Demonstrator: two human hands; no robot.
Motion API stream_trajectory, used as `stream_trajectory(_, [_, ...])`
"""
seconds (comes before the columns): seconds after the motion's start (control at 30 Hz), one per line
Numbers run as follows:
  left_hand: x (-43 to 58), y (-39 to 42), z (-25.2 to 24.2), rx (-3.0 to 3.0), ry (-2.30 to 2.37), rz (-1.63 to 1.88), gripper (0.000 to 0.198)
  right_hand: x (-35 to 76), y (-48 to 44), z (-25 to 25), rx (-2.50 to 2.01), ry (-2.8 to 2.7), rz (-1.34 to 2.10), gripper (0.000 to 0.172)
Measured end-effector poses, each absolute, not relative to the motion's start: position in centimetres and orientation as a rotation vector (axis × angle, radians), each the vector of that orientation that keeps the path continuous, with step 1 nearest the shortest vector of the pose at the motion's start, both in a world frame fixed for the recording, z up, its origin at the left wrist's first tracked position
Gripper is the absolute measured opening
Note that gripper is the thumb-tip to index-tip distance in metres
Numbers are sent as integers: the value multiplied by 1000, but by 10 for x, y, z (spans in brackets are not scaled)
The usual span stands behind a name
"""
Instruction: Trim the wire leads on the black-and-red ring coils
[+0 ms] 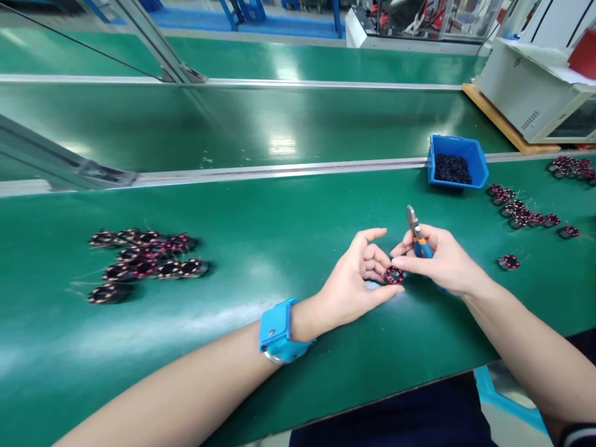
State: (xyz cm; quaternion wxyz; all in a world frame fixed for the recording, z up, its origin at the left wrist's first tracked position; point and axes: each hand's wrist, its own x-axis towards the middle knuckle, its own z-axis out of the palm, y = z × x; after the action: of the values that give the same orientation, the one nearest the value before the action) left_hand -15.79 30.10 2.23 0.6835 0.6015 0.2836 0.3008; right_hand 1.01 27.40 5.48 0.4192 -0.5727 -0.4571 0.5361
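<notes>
A small round motor stator [394,275], black with pink-red windings, sits between the fingers of my left hand [356,279]. The thumb lies along its lower side and the other fingers curl behind it. My right hand [437,257] is closed around diagonal cutters [421,242] with blue and orange handles, their metal jaws pointing up and away from the stator. The right thumb and index finger also reach to the stator's top edge; whether they pinch a wire there is too small to see. A single stator [508,262] with thin wires lies right of my right hand.
Stators in copper and pink stand in a group [149,257] at left, with more at right [521,214] and far right [572,166]. A blue bin [479,164] holds small black parts. Behind it runs a metal rail [279,170]; a grey machine [535,93] stands on a wooden board.
</notes>
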Motion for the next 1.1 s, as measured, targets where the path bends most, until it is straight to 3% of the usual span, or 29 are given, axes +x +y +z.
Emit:
stream_trajectory(0.1, [-158,301,22,1356,639,657,76,7,275,55,-1395,-1224,1324,28])
stream_trajectory(0.23, [-158,300,22,1361,638,636,77,12,277,55,-1372,-1098,1187,32])
stream_trajectory(0.4, [-158,300,22,1350,647,625,77,13,275,56,-1433,-1215,1350,28])
stream_trajectory(0.53, [-158,301,21,1332,662,611,76,8,278,57,-1404,-1219,1239,25])
stream_trajectory(0.7, [-159,305,20,1202,695,561,46,30,277,64,-1484,-1231,1093,27])
stream_trajectory(0.83, [-162,312,22,1081,655,482,37,56,272,74,-1592,-1622,1264,17])
stream_trajectory(0.93, [-165,318,24,1032,621,417,36,65,271,76,-1580,-1835,1462,20])
stream_trajectory(1.1, [-167,323,25,1060,561,365,36,66,273,75,-1520,-1895,1654,18])
